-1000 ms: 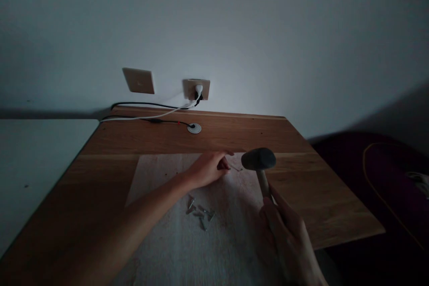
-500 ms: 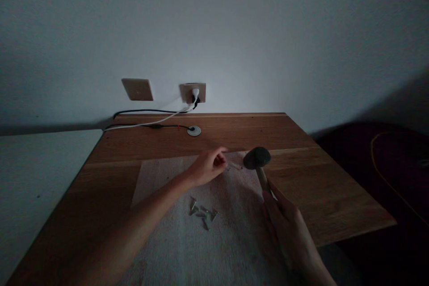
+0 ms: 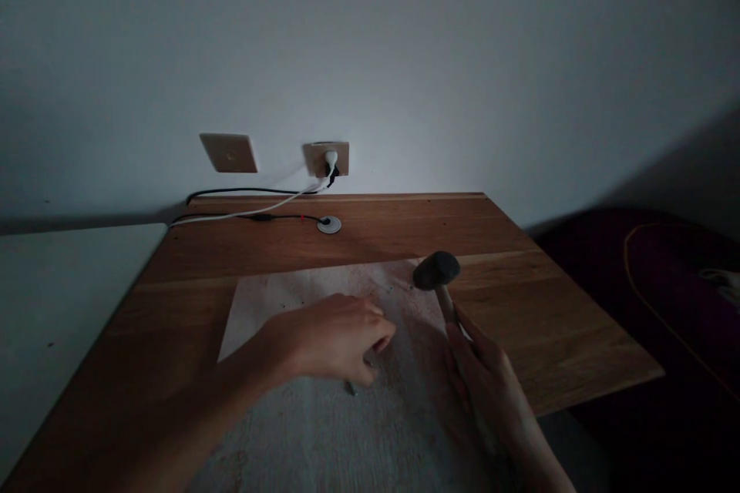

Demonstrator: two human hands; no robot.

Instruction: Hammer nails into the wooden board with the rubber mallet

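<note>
My right hand (image 3: pixel 491 377) is wrapped round the wooden handle of a mallet (image 3: pixel 438 270) with a dark, thick head. The mallet's head is raised near the far right corner of a pale wooden board (image 3: pixel 324 431). Over the middle of the board, my left hand (image 3: pixel 341 339) reaches down with its fingers curled and the thumb apart from the forefinger. Beneath it lie small metallic pieces like short screws (image 3: pixel 351 388), mostly hidden by the hand. Near the board's far edge, small fittings (image 3: pixel 390 289) show in its surface.
The board lies on a brown wooden desk (image 3: pixel 520 308). Behind it, white and black cables (image 3: pixel 254 212) run from a wall socket (image 3: pixel 327 159) and a round grommet (image 3: pixel 329 225). A blank wall plate (image 3: pixel 229 152) is at left, a white surface (image 3: pixel 69 308) beside the desk.
My left hand has come back from the board's far edge to the loose metallic pieces, covering most of them. My right hand still holds the mallet in nearly the same place.
</note>
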